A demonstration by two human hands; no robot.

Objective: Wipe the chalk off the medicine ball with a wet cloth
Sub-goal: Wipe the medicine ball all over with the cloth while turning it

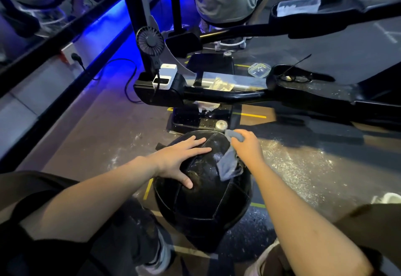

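Dark gym floor (pixel 303 167) w/ white chalk dust; big black stitched leather medicine ball (pixel 201 202) sits on it btwn person's knees. Left hand (pixel 184 156) flat on ball's top, fingers spread; right hand (pixel 247 145) grips crumpled grey cloth (pixel 227 165) against ball's upper right; black machine frame (pixel 217 95) just behind, small black fan (pixel 149 40) clipped above.

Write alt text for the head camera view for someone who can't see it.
A person's right hand grips a grey cloth against a black stitched leather medicine ball on a chalk-dusted floor, while the left hand rests flat on top. A small black fan stands beyond.
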